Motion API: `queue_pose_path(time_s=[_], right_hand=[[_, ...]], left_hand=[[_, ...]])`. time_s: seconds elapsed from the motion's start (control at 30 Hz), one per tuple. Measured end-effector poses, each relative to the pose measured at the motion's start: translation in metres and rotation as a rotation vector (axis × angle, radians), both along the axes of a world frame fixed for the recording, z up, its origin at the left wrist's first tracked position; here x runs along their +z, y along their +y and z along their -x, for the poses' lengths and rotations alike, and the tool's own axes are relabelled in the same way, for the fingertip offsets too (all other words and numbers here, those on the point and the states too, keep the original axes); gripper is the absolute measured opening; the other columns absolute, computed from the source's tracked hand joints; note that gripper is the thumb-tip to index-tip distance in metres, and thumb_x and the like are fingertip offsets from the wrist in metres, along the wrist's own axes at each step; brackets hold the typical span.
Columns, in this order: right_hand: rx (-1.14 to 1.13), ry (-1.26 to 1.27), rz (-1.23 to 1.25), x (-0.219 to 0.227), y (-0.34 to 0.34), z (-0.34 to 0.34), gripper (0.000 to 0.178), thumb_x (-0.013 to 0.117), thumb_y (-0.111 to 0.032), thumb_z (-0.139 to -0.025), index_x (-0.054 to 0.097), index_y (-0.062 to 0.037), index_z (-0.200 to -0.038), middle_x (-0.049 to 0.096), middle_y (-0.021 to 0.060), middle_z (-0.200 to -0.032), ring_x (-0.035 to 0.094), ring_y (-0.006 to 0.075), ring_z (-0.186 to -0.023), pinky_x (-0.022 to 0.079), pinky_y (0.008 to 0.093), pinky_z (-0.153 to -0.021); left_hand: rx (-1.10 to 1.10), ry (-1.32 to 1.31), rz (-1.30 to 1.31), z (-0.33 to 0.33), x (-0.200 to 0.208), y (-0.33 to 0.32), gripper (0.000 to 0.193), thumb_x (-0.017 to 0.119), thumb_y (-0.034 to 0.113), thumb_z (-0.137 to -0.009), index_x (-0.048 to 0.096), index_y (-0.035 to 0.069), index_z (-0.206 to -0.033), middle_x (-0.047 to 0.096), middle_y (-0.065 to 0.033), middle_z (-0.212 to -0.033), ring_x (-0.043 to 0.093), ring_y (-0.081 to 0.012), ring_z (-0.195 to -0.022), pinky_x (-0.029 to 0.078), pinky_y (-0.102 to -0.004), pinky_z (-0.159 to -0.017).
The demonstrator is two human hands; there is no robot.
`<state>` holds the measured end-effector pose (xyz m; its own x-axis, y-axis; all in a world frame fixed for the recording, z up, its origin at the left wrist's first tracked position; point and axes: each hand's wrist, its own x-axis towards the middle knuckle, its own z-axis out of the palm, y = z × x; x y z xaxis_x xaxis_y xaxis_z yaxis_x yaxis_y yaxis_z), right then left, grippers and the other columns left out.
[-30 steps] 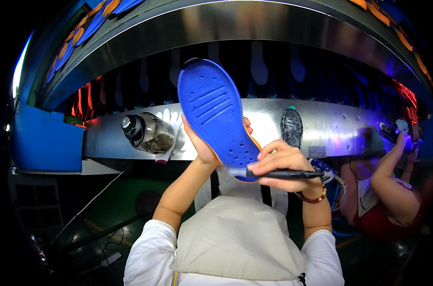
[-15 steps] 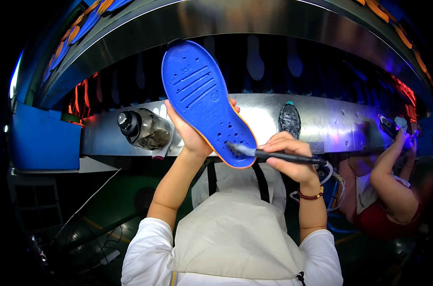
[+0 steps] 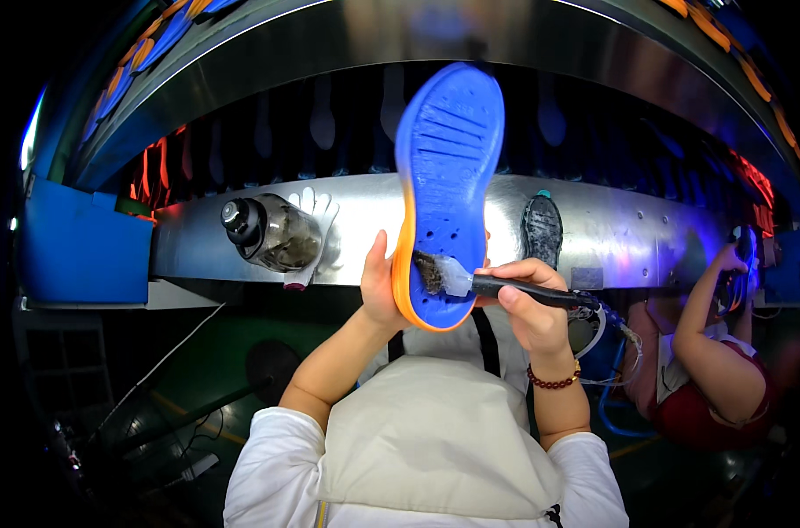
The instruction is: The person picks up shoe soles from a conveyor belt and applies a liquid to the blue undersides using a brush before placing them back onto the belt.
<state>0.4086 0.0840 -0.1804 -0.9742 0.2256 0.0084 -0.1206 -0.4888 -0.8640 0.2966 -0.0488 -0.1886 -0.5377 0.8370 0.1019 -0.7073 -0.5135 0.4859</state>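
Observation:
A blue shoe sole with an orange edge stands nearly upright in front of me, its grooved, holed face toward me. My left hand is closed round its lower left side, with the thumb up along the edge and other fingers hidden behind. In my right hand is a brush with a black handle and a tube running from its end. The dark bristles rest against the sole's lower, holed part, at its left edge.
On the metal bench lie a smoky see-through bottle with a black cap, a white glove behind it, and a black patterned sole-shaped piece. A co-worker's arm is at right. Soles hang inside the dark machine opening.
The sole has swung more upright and moved right, turning its orange side edge into view. The brush has shifted to the sole's left edge. The co-worker's hands have moved slightly.

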Motion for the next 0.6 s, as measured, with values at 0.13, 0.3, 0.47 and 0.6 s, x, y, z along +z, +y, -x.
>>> queue_pose_path(time_s=[0.13, 0.3, 0.47, 0.6], right_hand=[[0.143, 0.035, -0.363, 0.02, -0.003, -0.004, 0.023, 0.067, 0.004, -0.068, 0.063, 0.0033, -0.091, 0.063, 0.018, -0.097, 0.063, 0.0239, -0.088, 0.049, 0.0305, -0.08], [0.375, 0.184, -0.605, 0.029, 0.028, 0.005, 0.023, 0.068, 0.003, -0.067, 0.065, 0.002, -0.09, 0.064, 0.0173, -0.095, 0.064, 0.0248, -0.088, 0.05, 0.0296, -0.079], [0.426, 0.215, -0.77, 0.023, 0.018, 0.011, 0.022, 0.067, 0.003, -0.069, 0.064, 0.0017, -0.091, 0.065, 0.0151, -0.096, 0.063, 0.0247, -0.09, 0.05, 0.0309, -0.081], [0.573, 0.308, -0.739, 0.032, 0.039, 0.009, 0.019, 0.066, -0.004, -0.074, 0.064, -0.0006, -0.092, 0.065, 0.0129, -0.095, 0.063, 0.0235, -0.089, 0.05, 0.0309, -0.08]], left_hand=[[-0.195, -0.037, -0.081, 0.022, -0.021, -0.008, 0.055, 0.026, 0.038, -0.092, 0.029, 0.0, -0.132, 0.048, -0.0185, -0.122, 0.054, -0.028, -0.105, 0.043, -0.0404, -0.09], [-0.3, 0.247, 0.38, 0.042, 0.003, -0.019, 0.058, 0.058, 0.029, -0.08, 0.041, -0.004, -0.125, 0.057, -0.0149, -0.106, 0.059, -0.0184, -0.094, 0.048, -0.0283, -0.082], [-0.489, 0.266, 0.507, 0.052, 0.015, -0.012, 0.056, 0.059, 0.025, -0.079, 0.042, -0.005, -0.124, 0.057, -0.0153, -0.107, 0.059, -0.0174, -0.095, 0.047, -0.0274, -0.084], [-0.633, 0.189, 0.606, 0.059, 0.011, -0.011, 0.057, 0.054, 0.021, -0.08, 0.038, -0.008, -0.126, 0.054, -0.0179, -0.114, 0.056, -0.0192, -0.101, 0.044, -0.0279, -0.088]])
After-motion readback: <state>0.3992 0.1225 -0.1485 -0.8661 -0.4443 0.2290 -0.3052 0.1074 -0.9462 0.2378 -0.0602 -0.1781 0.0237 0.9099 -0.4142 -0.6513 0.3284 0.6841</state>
